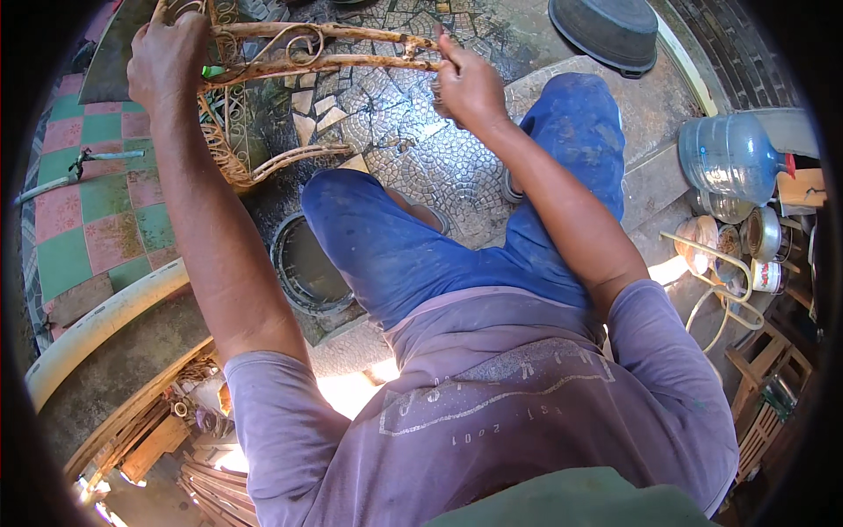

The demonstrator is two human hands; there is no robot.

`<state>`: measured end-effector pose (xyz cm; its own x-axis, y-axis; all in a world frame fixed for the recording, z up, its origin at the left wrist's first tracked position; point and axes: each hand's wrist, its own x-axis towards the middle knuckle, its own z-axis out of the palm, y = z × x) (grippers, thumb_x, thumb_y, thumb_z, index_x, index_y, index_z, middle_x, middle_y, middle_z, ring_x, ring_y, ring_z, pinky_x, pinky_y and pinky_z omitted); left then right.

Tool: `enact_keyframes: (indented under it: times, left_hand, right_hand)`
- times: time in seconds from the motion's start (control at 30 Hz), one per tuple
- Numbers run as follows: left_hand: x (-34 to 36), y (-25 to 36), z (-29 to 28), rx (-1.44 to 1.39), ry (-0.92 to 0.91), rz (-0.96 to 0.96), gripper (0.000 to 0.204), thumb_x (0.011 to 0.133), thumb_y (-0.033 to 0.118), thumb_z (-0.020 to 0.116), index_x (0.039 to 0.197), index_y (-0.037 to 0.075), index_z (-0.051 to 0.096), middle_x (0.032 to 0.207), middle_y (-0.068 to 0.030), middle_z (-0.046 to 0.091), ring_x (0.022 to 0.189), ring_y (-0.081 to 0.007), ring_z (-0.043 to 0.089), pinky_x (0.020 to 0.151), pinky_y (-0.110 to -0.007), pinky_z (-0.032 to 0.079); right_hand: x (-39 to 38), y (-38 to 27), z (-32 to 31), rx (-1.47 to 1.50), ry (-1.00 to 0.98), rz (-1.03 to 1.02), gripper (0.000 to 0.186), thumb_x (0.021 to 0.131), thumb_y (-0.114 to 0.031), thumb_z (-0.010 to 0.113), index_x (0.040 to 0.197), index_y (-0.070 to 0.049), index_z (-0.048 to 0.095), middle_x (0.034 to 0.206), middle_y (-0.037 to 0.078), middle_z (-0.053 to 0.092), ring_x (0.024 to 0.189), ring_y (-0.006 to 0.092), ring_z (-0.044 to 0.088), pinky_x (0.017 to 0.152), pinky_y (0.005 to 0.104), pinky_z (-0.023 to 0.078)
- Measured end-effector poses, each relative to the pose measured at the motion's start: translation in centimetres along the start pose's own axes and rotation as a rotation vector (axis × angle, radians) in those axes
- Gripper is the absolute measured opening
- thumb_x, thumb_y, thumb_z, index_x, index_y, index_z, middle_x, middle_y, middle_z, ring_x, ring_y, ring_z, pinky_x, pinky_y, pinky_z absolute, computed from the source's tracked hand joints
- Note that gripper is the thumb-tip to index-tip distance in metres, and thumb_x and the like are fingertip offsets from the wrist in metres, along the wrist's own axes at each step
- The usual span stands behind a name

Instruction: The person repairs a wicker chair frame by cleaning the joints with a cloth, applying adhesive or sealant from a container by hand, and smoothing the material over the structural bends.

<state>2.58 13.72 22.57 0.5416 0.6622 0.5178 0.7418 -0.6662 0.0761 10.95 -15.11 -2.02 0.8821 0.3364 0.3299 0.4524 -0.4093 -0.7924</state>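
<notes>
A metal frame (351, 61) with chipped cream paint, rusty patches and scrollwork stretches across the far left part of the view. At its left end my left hand (171, 53) is closed around it, the fingers partly hidden. A small bright green thing shows just beside that hand. My right hand (471, 86) is closed at the frame's right end, its thumb pointing up; whether it also holds a small tool I cannot make out. Lower down, more of the same rusty scrolled metal (294, 160) curves above the ground near my left knee.
A round dark tub of murky water (307, 263) stands by my left leg. A black basin (608, 33) lies far right. The mosaic paving (421, 167) is wet. On the right are a blue water jug (729, 160) and several pots; at left, a pale curved pipe (105, 329).
</notes>
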Motion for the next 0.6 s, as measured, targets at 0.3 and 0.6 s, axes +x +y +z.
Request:
enact_keyframes:
  times: [0.3,0.6]
  left_hand:
    - [0.9,-1.1,0.8,0.042,0.011,0.017,0.069,0.081,0.047,0.052,0.140,0.011,0.061,0.149,-0.0151,0.055,0.132,-0.0411,0.056,0.108,-0.051,0.043]
    - [0.4,-0.2,0.4,-0.010,-0.022,-0.011,0.069,0.082,0.047,0.052,0.140,0.011,0.062,0.147,-0.0164,0.057,0.131,-0.0423,0.056,0.108,-0.052,0.043]
  right_hand:
    - [0.2,-0.2,-0.3,-0.078,-0.075,-0.020,0.040,0.094,-0.013,0.059,0.132,-0.007,0.067,0.106,0.020,0.069,0.094,0.0396,0.069,0.083,0.0487,0.055]
    - [0.4,0.3,-0.2,-0.100,-0.083,-0.015,0.042,0.095,-0.016,0.058,0.136,-0.016,0.067,0.105,0.018,0.071,0.094,0.0394,0.069,0.084,0.0474,0.055]
